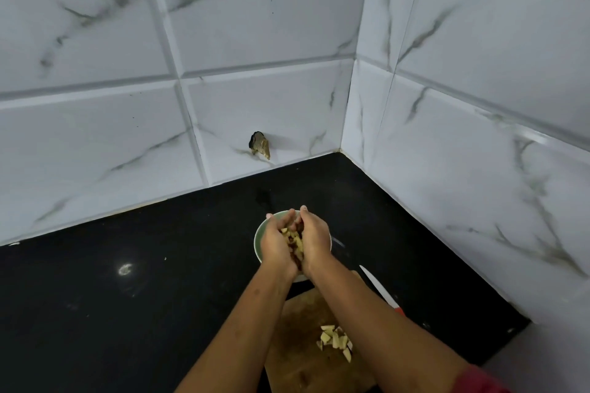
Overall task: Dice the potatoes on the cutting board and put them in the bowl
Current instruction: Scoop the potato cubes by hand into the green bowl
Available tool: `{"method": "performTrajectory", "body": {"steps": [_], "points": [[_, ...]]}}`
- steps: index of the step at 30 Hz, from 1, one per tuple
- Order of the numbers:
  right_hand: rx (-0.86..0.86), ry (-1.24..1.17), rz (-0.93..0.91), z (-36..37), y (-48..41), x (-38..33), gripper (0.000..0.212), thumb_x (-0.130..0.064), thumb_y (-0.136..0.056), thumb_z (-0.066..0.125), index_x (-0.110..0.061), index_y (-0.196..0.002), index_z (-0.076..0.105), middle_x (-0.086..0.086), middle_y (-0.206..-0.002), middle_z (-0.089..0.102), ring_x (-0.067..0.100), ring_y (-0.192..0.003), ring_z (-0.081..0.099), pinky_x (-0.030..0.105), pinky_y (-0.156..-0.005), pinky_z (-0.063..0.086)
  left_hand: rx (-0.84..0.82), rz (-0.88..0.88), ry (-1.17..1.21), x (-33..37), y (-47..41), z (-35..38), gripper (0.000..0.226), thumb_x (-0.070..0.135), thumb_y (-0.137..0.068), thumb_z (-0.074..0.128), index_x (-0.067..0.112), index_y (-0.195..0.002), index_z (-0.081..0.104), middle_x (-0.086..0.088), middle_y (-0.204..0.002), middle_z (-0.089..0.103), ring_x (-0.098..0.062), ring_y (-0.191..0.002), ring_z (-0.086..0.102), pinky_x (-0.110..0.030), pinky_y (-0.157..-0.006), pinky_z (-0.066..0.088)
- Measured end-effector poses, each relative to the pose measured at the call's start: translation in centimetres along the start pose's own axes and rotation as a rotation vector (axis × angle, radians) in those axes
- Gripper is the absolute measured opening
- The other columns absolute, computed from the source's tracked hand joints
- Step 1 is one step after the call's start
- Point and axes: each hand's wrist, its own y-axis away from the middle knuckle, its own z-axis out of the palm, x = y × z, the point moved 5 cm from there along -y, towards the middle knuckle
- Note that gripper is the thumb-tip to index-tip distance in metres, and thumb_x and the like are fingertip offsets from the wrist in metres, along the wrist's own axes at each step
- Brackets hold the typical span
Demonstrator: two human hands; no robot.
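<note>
Lower centre of frame: left hand (pixel 275 244) and right hand (pixel 316 238) cupped side by side over bowl (pixel 259 238), fingers curled, pressed close, cradling diced potato (pixel 295 241) between palms. Best parted slowly, low over rim, so nothing spills onto black counter (pixel 127 313). Lower right: cutting board (pixel 297 322) holding leftover dice (pixel 335 340); knife (pixel 380 290) apparently on board's edge.

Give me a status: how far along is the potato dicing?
Cutting looks done: the knife lies set down beside the cutting board. In hand: left hand and right hand cup a load of diced potato over the bowl. Left: a small pile of pieces on the board.
</note>
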Motion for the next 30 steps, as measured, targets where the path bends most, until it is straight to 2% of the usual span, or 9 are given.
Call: {"method": "performTrajectory", "body": {"steps": [4, 6, 10, 14, 17, 22, 24, 27, 30], "points": [[0.050, 0.183, 0.017, -0.4, -1.7, 0.6, 0.040, -0.037, -0.100, 0.042, -0.005, -0.091, 0.063, 0.015, -0.090, 0.067, 0.021, -0.087, 0.064, 0.040, -0.088, 0.052, 0.009, -0.051, -0.097, -0.7, -1.7, -0.5, 0.060, 0.057, -0.091, 0.041, 0.009, -0.120, 0.063, -0.014, -0.126, 0.060, -0.024, -0.100, 0.058, -0.047, -0.102, 0.039], [0.059, 0.259, -0.034, -0.7, -2.3, 0.1, 0.041, -0.036, -0.100, 0.041, -0.003, -0.091, 0.064, 0.023, -0.091, 0.065, 0.021, -0.082, 0.062, 0.037, -0.084, 0.050, 0.016, -0.061, -0.130, -0.6, -2.0, -0.8, 0.062, 0.061, -0.092, 0.035, 0.012, -0.116, 0.064, -0.011, -0.120, 0.062, -0.027, -0.110, 0.056, -0.048, -0.103, 0.038], [0.034, 0.265, -0.166, -1.6, -2.3, -1.5, 0.038, -0.033, -0.100, 0.042, -0.015, -0.068, 0.052, 0.001, -0.062, 0.049, 0.012, -0.059, 0.047, 0.027, -0.061, 0.042, -0.085, 0.104, -0.189, 0.8, -1.7, -0.7, 0.063, 0.053, -0.100, 0.019, 0.013, -0.116, 0.065, -0.004, -0.122, 0.064, -0.015, -0.117, 0.053, -0.033, -0.104, 0.033], [-0.001, 0.077, -0.184, -4.0, -0.4, -2.5, 0.037, -0.033, -0.100, 0.043, -0.017, -0.068, 0.049, -0.004, -0.053, 0.036, 0.009, -0.047, 0.032, 0.025, -0.051, 0.032, -0.066, 0.301, -0.217, 1.4, 0.5, -2.0, 0.058, 0.050, -0.100, 0.021, 0.016, -0.108, 0.067, -0.001, -0.106, 0.072, -0.014, -0.109, 0.061, -0.032, -0.100, 0.038], [0.004, -0.019, -0.169, -7.4, 1.7, -1.5, 0.036, -0.034, -0.100, 0.043, -0.015, -0.070, 0.052, -0.003, -0.051, 0.035, 0.011, -0.046, 0.030, 0.028, -0.052, 0.032, -0.012, 0.316, -0.109, 0.7, 2.3, -4.5, 0.051, 0.045, -0.100, 0.029, 0.010, -0.099, 0.066, -0.007, -0.090, 0.072, -0.020, -0.093, 0.066, -0.033, -0.090, 0.048], [0.101, 0.533, -0.374, -14.1, 5.3, 2.5, 0.023, -0.023, -0.097, 0.051, -0.019, -0.077, 0.061, -0.006, -0.066, 0.057, 0.007, -0.061, 0.054, 0.023, -0.059, 0.042, 0.115, 0.243, -0.122, -2.9, 4.1, -8.4, 0.044, 0.041, -0.100, 0.035, 0.009, -0.090, 0.063, -0.007, -0.075, 0.062, -0.020, -0.074, 0.057, -0.035, -0.074, 0.047], [0.019, 0.871, -0.490, -14.9, 5.7, 4.6, 0.008, -0.030, -0.094, 0.055, -0.032, -0.091, 0.062, -0.015, -0.092, 0.060, -0.001, -0.083, 0.057, 0.022, -0.073, 0.046, 0.123, 0.195, -0.168, -4.8, 4.2, -9.0, 0.043, 0.040, -0.100, 0.036, 0.008, -0.093, 0.063, -0.011, -0.082, 0.063, -0.022, -0.077, 0.058, -0.035, -0.075, 0.047], [-0.120, 1.218, -0.539, -13.8, 6.2, 7.4, 0.036, -0.050, -0.094, 0.047, -0.039, -0.128, 0.048, -0.027, -0.126, 0.037, -0.007, -0.119, 0.036, 0.019, -0.098, 0.034, 0.098, 0.163, -0.242, -7.0, 4.5, -8.9, 0.043, 0.040, -0.100, 0.037, 0.007, -0.098, 0.064, -0.012, -0.090, 0.066, -0.024, -0.087, 0.061, -0.034, -0.081, 0.048], [-0.183, 1.242, -0.597, -11.2, 7.2, 8.6, 0.046, -0.044, -0.097, 0.043, -0.032, -0.141, 0.037, -0.025, -0.134, 0.031, -0.006, -0.129, 0.024, 0.012, -0.102, 0.022, 0.069, 0.138, -0.299, -8.3, 4.6, -8.5, 0.041, 0.039, -0.100, 0.038, 0.010, -0.097, 0.067, -0.010, -0.094, 0.070, -0.022, -0.093, 0.064, -0.034, -0.083, 0.050]]}}
